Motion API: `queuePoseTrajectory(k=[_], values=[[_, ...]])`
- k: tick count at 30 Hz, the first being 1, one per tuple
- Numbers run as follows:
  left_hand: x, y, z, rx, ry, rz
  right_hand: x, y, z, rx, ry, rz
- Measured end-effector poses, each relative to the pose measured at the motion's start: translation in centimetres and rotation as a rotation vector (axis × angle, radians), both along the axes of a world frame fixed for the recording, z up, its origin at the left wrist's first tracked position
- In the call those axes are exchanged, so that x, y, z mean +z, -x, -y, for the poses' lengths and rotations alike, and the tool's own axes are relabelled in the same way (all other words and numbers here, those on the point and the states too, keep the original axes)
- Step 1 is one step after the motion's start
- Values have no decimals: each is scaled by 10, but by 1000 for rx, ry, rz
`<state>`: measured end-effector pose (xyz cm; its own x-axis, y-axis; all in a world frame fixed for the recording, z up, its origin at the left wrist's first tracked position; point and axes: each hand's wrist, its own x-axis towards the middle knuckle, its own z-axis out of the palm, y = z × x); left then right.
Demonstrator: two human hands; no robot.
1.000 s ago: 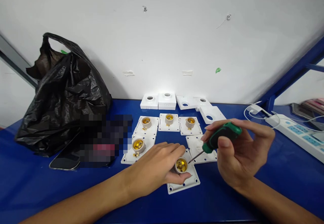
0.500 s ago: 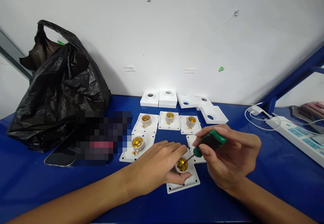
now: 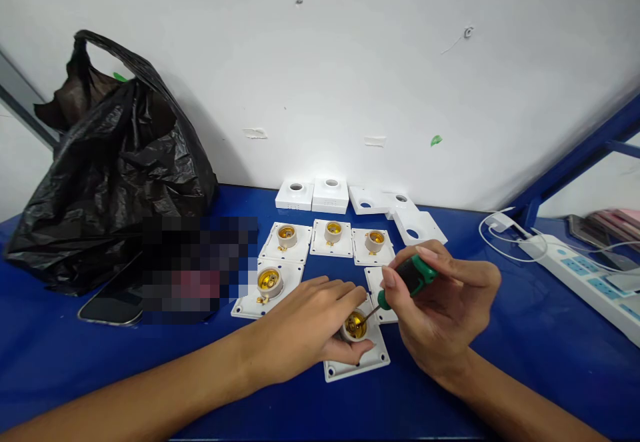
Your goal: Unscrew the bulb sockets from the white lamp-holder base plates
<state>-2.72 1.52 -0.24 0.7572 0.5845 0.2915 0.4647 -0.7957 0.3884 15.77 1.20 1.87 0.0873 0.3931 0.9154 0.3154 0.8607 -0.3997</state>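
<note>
My left hand (image 3: 320, 322) is closed around the rim of a lamp socket (image 3: 355, 325) with a brass-coloured inside, holding it on its white square base plate (image 3: 357, 367). In my right hand (image 3: 445, 302) is a green and black screwdriver (image 3: 411, 281), gripped between thumb and fingers. Its thin shaft slants down to the left, with the tip inside the socket; what the tip touches is too small to tell. Another white plate (image 3: 383, 305) lies partly hidden behind my right hand. To the left, a lamp socket (image 3: 270, 283) stands on its own plate.
Behind are several plates with sockets (image 3: 333, 232) and white square covers (image 3: 330, 195) along the wall. A black plastic bag (image 3: 115, 155) and a phone (image 3: 113, 299) lie left, beside a blurred-out patch. A power strip (image 3: 585, 275) with white cables is at the right.
My right hand and the screwdriver have shifted slightly left, and the handle has turned a little. The screwdriver tip stays in the socket, and my left hand keeps its hold. The camera view has shifted slightly.
</note>
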Motion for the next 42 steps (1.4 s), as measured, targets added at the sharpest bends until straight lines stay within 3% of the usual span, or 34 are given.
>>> queuePoseTrajectory(k=[4,6,8,11,13,19,23,26,30,35,39,42], values=[[1,-2,-2,4,31,14,-4,3,2,5,-19,-1],[0,-2,-2,-3,66,30,-1,3,3,75,-14,37],[0,-1,-2,-13,107,38,4,0,5,231,111,103],[0,1,-2,-11,102,45,13,-8,5,534,451,156],[0,2,-2,-8,51,46,15,-13,1,598,540,133],[0,2,-2,-23,12,16,8,-20,-10,334,377,18],[3,2,-2,-29,42,7,20,-26,-1,500,486,249],[7,2,-2,-40,101,23,25,-29,6,552,450,330],[7,2,-1,-30,71,-8,13,-28,7,438,293,265],[2,2,-1,-27,-54,-10,-6,-32,5,346,294,291],[4,3,-1,-29,-50,-26,-8,-33,4,242,84,261],[5,3,0,-21,-32,-36,-6,-30,7,262,75,288]])
